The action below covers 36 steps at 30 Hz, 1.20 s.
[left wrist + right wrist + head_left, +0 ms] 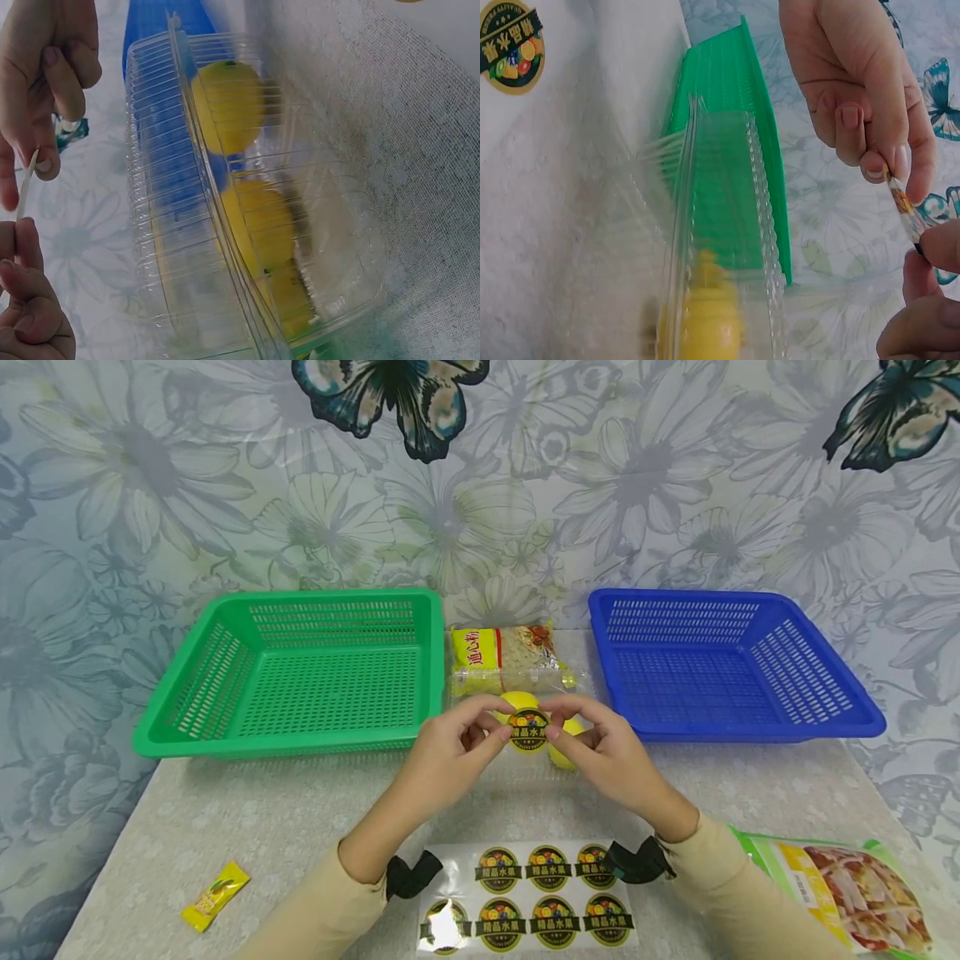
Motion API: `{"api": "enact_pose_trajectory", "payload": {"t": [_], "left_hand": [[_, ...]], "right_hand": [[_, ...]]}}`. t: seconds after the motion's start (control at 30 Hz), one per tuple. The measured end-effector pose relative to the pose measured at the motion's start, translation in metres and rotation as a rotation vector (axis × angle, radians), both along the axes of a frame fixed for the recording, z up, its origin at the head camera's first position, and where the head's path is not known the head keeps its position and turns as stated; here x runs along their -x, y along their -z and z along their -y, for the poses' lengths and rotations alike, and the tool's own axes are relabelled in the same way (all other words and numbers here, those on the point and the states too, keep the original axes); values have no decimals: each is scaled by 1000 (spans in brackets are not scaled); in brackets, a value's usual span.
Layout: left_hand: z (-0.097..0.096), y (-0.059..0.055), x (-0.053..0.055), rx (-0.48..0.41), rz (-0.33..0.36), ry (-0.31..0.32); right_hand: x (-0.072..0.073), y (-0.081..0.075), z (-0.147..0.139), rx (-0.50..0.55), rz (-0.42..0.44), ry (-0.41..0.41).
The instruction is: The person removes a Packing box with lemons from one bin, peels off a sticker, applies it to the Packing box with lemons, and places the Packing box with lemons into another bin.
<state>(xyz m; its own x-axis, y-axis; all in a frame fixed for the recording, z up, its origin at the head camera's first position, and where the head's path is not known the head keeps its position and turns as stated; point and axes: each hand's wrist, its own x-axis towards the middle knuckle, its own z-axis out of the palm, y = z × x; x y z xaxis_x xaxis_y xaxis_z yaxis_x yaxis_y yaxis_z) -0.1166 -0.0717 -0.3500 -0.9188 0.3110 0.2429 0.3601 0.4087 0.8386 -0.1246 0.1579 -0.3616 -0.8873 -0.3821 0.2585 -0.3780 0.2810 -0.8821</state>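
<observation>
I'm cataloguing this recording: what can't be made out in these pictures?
Head view: glare hides print on the lower-left label of the sheet.
Head view: the right sleeve hides part of the green bag.
Head view: writing on the yellow packet is too small to read.
Left wrist view: the held label is nearly edge-on, its face unreadable.
Right wrist view: the bottom edge cuts off the nearest yellow fruit.

Green basket (330, 693), blue basket (682, 685)

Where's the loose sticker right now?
In the head view, the sticker is just below centre, between the green basket and blue basket, pinched by the left hand and right hand, partly covering a yellow fruit.
</observation>
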Motion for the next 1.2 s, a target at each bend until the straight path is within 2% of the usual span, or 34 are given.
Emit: {"api": "enact_pose_trajectory", "payload": {"t": [0.2,0.37,0.5,0.6,0.7,1.0,1.2], "left_hand": [[-3,1,6,27,-11,-11],[-6,3,12,76,-10,-32],[-11,6,19,164,-69,-58],[-16,8,24,243,-128,-69],[-20,10,30,293,-157,-71],[-27,14,41,377,-93,-93],[-30,14,45,400,-83,-108]], "right_hand": [[8,2,-3,-26,-8,-42],[16,5,-4,-74,-39,-24],[23,7,-3,-146,-71,5],[29,8,-3,-234,-92,18],[34,9,-2,-331,-123,21],[41,10,4,-485,-179,59],[44,12,7,-548,-202,72]]}}
